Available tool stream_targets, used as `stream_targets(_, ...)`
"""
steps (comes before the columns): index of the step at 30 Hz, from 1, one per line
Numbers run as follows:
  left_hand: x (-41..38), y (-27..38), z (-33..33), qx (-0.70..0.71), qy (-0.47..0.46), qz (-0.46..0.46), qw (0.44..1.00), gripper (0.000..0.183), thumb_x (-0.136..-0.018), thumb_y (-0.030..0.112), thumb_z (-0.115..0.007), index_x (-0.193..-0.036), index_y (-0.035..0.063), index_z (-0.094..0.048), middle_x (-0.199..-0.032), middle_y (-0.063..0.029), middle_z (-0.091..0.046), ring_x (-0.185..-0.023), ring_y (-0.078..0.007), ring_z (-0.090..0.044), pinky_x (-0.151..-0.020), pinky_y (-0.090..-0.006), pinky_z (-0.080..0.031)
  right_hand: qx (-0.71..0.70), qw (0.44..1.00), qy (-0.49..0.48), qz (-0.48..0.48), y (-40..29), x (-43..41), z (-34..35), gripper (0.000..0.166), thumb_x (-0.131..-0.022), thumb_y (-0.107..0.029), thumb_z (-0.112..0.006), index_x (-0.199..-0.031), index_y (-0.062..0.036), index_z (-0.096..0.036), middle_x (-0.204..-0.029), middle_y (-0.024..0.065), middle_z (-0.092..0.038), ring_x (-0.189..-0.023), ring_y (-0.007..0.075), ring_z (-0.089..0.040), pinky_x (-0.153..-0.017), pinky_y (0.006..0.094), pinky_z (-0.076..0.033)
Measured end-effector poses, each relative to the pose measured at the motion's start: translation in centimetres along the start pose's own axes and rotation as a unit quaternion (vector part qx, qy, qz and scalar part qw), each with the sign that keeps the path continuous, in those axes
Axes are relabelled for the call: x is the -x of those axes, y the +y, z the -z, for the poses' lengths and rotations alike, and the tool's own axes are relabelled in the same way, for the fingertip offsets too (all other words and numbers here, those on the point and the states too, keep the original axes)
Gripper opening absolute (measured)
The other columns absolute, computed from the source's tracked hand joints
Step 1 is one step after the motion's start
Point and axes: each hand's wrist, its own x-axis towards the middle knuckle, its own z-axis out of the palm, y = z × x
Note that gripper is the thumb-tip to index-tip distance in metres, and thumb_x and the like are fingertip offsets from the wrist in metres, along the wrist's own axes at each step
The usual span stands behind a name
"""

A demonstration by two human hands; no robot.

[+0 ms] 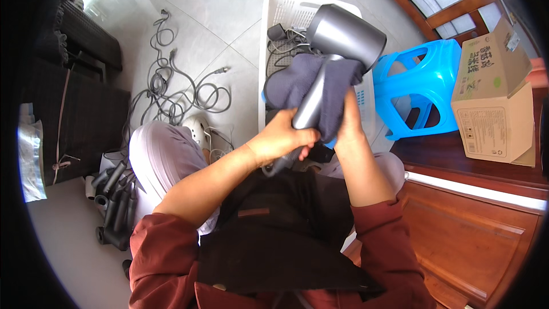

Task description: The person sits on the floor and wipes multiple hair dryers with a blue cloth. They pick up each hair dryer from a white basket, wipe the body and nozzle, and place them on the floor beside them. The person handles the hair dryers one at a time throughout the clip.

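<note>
A silver-grey hair dryer (348, 34) is held up before me, its barrel at the upper right and its handle slanting down to the left. My left hand (285, 135) is closed around the lower handle. A dark grey-purple cloth (339, 90) lies against the handle, with another part of it spread to the left. My right hand (352, 116) holds the cloth against the handle's right side; its fingers are mostly hidden behind the cloth. Beneath them, a white plastic basket (268, 17) holds dark cables and a black plug (277, 32).
Tangled grey cables (161, 81) lie on the tiled floor at the left. Several black hair dryers or similar tools (118, 206) are piled at the lower left. A blue plastic stool (446, 68) and a cardboard box (493, 116) stand at the right, near a wooden cabinet (472, 231).
</note>
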Motion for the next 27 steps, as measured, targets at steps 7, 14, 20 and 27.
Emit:
stream_targets(7, -0.9, -1.1, 1.9, -0.164, 0.064, -0.131, 0.976, 0.050, -0.076, 0.008, -0.062, -0.118, -0.0071, -0.039, -0.073, -0.0097, -0.059, -0.059, -0.0172, -0.059, -0.054, -0.0269, -0.049, 0.169, 0.972, 0.121, 0.112, 3.5, -1.2, 0.4, 0.017, -0.089, -0.011, -0.047, -0.091, 0.0024, -0.057, -0.088, 0.0050, -0.060, -0.077, 0.0128, -0.057, -0.069, 0.0260, -0.046)
stream_targets(14, 0.5, 2.5, 2.4, 0.403, -0.151, -0.034, 0.902, 0.061, -0.087, 0.058, -0.035, -0.108, 0.0017, -0.046, -0.071, -0.0056, -0.046, -0.053, -0.0135, -0.044, -0.038, -0.0234, -0.035, -0.029, 0.990, 0.124, 0.059, 1.0, -1.9, 0.2, 0.028, -0.090, -0.024, -0.046, -0.105, -0.0019, -0.050, -0.096, 0.0060, -0.056, -0.084, 0.0175, -0.057, -0.076, 0.0335, -0.047)
stream_targets(20, 0.3, 4.1, 2.3, 0.115, 0.184, -0.180, 0.959, 0.034, -0.089, 0.040, -0.049, -0.092, 0.0067, -0.045, -0.067, -0.0065, -0.054, -0.051, -0.0147, -0.052, -0.047, -0.0263, -0.044, -0.048, 0.970, -0.177, -0.161, -0.3, 0.2, -1.7, 0.022, -0.086, -0.012, -0.046, -0.103, 0.0021, -0.048, -0.092, 0.0134, -0.057, -0.082, 0.0238, -0.056, -0.074, 0.0322, -0.046)
stream_targets(27, 1.7, 6.0, 2.1, 0.001, 0.306, -0.315, 0.898, 0.033, -0.089, 0.036, -0.050, -0.091, 0.0033, -0.044, -0.068, -0.0068, -0.056, -0.050, -0.0134, -0.054, -0.047, -0.0243, -0.044, 0.382, 0.879, -0.200, 0.204, 6.3, 4.5, -3.3, 0.019, -0.079, 0.001, -0.054, -0.098, 0.0005, -0.055, -0.093, 0.0125, -0.060, -0.086, 0.0192, -0.057, -0.081, 0.0287, -0.043)
